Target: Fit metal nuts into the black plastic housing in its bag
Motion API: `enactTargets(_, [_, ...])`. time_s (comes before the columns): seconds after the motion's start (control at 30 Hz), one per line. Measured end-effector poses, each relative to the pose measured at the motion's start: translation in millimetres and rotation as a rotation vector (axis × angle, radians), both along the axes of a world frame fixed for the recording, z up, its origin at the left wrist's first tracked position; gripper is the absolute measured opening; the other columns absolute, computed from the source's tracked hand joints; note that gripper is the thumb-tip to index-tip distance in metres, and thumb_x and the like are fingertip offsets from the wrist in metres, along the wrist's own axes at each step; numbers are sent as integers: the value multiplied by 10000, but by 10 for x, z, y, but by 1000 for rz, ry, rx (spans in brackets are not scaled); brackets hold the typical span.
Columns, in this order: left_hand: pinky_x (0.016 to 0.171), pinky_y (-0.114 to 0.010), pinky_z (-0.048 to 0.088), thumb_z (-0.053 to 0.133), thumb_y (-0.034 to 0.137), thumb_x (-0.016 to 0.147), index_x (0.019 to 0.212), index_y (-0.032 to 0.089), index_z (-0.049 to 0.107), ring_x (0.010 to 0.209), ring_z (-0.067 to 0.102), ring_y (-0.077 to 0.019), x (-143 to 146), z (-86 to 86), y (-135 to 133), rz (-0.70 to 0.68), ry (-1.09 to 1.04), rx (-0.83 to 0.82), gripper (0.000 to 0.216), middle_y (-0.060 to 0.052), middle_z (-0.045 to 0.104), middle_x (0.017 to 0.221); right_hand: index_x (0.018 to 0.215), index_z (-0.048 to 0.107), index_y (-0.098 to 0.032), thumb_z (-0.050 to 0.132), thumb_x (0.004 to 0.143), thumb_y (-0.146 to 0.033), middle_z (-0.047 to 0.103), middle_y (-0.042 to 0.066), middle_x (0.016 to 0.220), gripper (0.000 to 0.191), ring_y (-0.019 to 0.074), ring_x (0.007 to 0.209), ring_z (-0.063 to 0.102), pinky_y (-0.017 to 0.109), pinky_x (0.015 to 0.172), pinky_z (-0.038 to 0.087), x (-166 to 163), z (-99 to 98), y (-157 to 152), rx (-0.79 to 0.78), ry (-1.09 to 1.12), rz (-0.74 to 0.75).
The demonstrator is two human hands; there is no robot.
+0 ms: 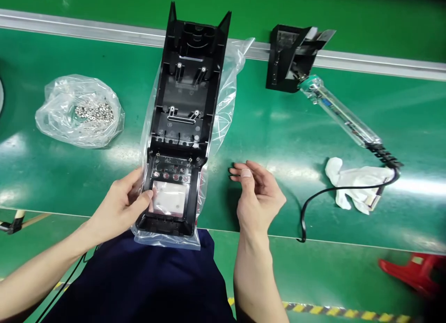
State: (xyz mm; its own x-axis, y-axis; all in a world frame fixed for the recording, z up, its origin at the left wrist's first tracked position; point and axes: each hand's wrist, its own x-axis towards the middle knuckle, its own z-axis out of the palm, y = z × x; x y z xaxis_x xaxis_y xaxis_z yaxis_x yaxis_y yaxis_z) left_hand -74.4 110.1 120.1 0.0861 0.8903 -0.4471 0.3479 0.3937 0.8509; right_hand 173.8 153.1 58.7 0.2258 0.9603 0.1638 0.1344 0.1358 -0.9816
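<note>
A long black plastic housing [188, 95] lies open side up on a clear plastic bag [228, 90], its lower end reaching the table's front edge. Inside it show ribs, screw posts and, low down, a pale rectangular window [169, 198]. My left hand [127, 202] grips the housing's lower left side, thumb over the rim and the other fingers hidden beneath. To the right of the housing and apart from it is my right hand [258, 188]. Its fingers are curled with the thumb against them; anything between them is too small or hidden to make out.
A clear bag of small metal parts [94, 111] sits at the left. On the right, a soldering iron [343, 111] with a transparent handle rests in a black stand [287, 58], its black cord [331, 189] trailing past a white glove [358, 181]. A metal rail [83, 30] crosses behind.
</note>
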Motion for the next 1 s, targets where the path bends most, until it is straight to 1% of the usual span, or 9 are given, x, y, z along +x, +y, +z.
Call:
enactTargets(0.1, [622,-177,422,501,309,894,1061,165,570,774,554,-129,-27,-44,-43,-67,69,-26,231,13,552,704,1077,592,-42,600,964,-164,600,108,936,167,110,807,628,116,700,557,-9,4,5,-6,-2,16])
enactTargets(0.17, [595,-185,411,488,326,909,1133,159,561,696,540,-118,-35,-46,-60,-104,153,14,289,25,534,665,1082,590,-44,598,970,-166,600,108,942,166,113,813,627,118,699,558,-27,19,9,-14,1,40])
enactTargets(0.27, [576,-190,400,490,289,916,1144,116,576,592,481,-83,-29,-15,-48,-140,343,230,299,23,560,701,1114,578,-60,585,991,-183,594,102,980,174,121,866,623,141,734,566,-86,53,37,-29,-5,100])
enactTargets(0.33, [595,-182,394,494,237,912,1099,96,592,605,462,-69,-23,7,-20,-155,448,383,254,19,541,734,1168,549,-80,561,1008,-211,574,101,1058,207,129,945,608,173,807,565,-145,75,90,-27,-21,137])
enactTargets(0.4, [611,-172,384,499,206,909,1077,95,590,630,444,-62,-21,18,12,-180,489,450,221,23,500,746,1249,483,-103,534,1020,-257,525,105,1170,281,137,1039,574,204,882,549,-212,91,180,-10,-38,162])
enactTargets(0.53, [583,-156,354,513,172,903,975,120,571,599,372,-60,-26,11,49,-219,459,454,107,46,384,679,1359,318,-122,504,1005,-438,477,116,1236,510,165,1082,545,283,905,548,-342,129,452,-70,-13,249])
enactTargets(0.7, [541,-144,327,504,145,902,842,154,510,567,341,-57,-42,-16,59,-228,373,439,61,55,340,641,1364,303,-51,610,806,-603,531,129,1102,843,218,1032,558,355,937,527,-503,219,807,-184,39,210])
enactTargets(0.83, [553,-143,344,483,162,917,831,157,509,569,368,-55,-56,-74,62,-227,303,459,90,52,368,646,1356,345,-81,687,731,-558,497,130,1185,857,229,1096,526,354,965,507,-623,253,990,-154,66,226])
enactTargets(1.0, [637,-180,423,438,233,943,937,139,583,685,531,-82,-63,-131,86,-219,164,362,173,-2,587,815,1325,402,-70,613,736,-458,389,135,1347,736,240,1239,426,345,1023,470,-669,308,1107,-84,72,267])
